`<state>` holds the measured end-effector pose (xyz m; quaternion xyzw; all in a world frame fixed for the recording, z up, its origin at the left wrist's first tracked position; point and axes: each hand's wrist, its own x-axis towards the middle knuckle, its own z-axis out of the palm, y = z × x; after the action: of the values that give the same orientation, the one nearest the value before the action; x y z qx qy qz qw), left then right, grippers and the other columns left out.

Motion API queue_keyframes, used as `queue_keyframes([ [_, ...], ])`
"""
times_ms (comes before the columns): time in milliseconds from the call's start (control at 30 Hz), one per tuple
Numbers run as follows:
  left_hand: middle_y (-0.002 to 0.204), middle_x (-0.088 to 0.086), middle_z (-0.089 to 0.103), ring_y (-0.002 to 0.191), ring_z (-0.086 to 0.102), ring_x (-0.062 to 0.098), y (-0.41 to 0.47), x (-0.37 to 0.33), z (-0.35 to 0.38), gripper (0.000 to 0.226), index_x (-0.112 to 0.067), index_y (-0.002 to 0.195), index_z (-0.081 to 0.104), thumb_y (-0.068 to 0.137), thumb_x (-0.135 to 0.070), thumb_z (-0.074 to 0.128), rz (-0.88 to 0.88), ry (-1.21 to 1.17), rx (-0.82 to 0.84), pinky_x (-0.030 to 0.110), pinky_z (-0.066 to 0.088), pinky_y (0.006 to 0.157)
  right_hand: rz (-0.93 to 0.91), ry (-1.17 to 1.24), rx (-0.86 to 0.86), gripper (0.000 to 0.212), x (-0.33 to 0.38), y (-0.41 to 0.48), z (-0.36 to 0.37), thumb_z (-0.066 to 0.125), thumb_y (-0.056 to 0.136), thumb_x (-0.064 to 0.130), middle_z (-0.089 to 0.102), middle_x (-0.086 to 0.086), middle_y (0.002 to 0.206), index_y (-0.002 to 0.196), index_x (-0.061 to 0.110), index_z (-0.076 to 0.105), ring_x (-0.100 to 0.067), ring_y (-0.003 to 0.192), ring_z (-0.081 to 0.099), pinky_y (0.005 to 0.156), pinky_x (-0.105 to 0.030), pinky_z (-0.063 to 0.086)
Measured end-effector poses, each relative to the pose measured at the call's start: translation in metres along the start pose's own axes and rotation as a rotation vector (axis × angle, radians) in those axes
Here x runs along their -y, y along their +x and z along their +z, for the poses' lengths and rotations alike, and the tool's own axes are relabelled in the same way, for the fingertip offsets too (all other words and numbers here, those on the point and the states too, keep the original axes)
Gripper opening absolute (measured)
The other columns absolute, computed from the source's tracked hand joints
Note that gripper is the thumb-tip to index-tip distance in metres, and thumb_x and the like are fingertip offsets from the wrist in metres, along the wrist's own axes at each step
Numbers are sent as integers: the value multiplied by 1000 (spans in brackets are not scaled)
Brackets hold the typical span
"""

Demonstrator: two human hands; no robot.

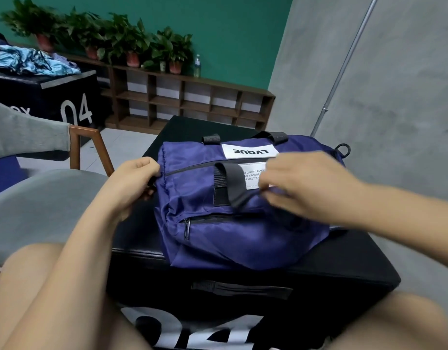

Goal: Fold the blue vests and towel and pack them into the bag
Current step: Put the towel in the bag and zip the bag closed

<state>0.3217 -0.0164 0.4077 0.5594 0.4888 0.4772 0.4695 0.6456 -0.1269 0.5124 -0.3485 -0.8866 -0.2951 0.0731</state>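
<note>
At far left I noted a heap of blue fabric (33, 60) lying on a black box marked "04" (71, 102), well apart from the work area. A grey chair with a wooden frame (41, 205) stood just beside the person's left arm. Behind it, potted plants (132, 46) and a clear bottle (197, 65) stood on a low wooden shelf unit (187, 102) against the green wall. The left hand (132, 183) was at the left end of the bag (230, 223), its grip clamped on the gathered fabric there, fingers curled round the edge. The bag, dark blue with a white label (248, 150), lay on its side on the surface (319, 279), a second black box between the person's knees. Its top zip read as drawn shut from the left end to the near handle (228, 183), which lay flat across the bag. A front pocket zip pull (187, 228) hung at lower left. The right hand (301, 183) was over the top of the bag by the label, fingers bent downward; it was blurred, and I could not tell whether its grip was clamped on anything. A metal pole (344, 66) ran up the grey wall at right.
</note>
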Motion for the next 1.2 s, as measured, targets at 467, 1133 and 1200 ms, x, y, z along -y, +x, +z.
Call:
queue_keyframes([
  [467,69,-1,46,57,40,12,1,5,0,21,-22,75,53,95,-14,54,9,9,-4,30,31,56,568,-230,84,32,-131,106,20,58,102,17,75,-20,105,132,23,68,-46,99,67,82,-44,47],
  [1133,66,-1,46,54,42,11,-6,-2,3,25,-22,71,52,95,-13,54,-6,7,-15,28,33,55,235,297,46,32,107,44,41,49,101,50,60,1,79,84,26,36,-31,75,60,61,-44,47],
  [1200,66,-1,46,54,42,11,-7,-2,4,25,-22,71,51,94,-13,54,-3,14,-14,29,33,56,239,293,35,38,119,43,49,50,99,57,58,4,75,83,26,34,-27,71,59,55,-39,38],
])
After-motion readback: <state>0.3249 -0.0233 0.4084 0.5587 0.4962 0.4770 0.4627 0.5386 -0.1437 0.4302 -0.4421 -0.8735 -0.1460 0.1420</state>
